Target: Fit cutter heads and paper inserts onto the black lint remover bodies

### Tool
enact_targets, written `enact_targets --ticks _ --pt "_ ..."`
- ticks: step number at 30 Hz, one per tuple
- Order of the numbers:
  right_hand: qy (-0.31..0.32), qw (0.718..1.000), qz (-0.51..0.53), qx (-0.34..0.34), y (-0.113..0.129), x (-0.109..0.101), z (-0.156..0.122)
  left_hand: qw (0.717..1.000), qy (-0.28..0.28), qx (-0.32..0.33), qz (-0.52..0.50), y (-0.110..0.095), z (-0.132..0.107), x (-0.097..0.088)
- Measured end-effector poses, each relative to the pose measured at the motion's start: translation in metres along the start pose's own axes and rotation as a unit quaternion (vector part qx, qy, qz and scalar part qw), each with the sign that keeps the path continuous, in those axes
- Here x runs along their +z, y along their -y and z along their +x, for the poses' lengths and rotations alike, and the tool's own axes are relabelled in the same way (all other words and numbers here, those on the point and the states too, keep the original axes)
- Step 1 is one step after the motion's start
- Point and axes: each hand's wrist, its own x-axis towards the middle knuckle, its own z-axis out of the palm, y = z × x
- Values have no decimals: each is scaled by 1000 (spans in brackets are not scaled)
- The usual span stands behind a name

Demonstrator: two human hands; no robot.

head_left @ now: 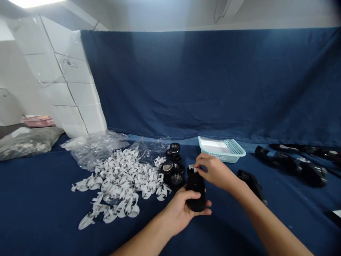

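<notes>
My left hand (183, 209) is wrapped round the lower part of a black plastic housing (195, 183), which it holds tilted above the table. Pinched between the thumb and fingers of my right hand (214, 170) is a small white plastic piece (192, 167), at the housing's top end. Whether that piece is seated in the housing I cannot tell. To the left of my hands spreads a heap of similar white plastic pieces (125, 177). Several round black parts with shiny faces (173, 170) sit between the heap and the housing.
Behind my right hand stands a light blue basket (231, 147) with something white inside. Black housings (295, 165) lie along the right, one (252, 183) close to my forearm. Clear plastic bags (93, 147) rest behind the heap. A dark blue curtain (202, 81) hangs at the back.
</notes>
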Motion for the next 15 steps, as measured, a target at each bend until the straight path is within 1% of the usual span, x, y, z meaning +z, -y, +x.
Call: enact_targets --ticks 5,7,11,15 --pt "51 998 26 4 0 -11 -2 1000 6 1 19 0 0 1" --pt "62 997 35 3 2 -16 -3 1000 12 2 28 -1 -1 2" --pt "55 998 35 -4 4 -20 -4 998 5 5 55 -1 -2 4" --pt "39 999 15 -2 3 -16 -2 997 5 -2 74 0 -2 6"
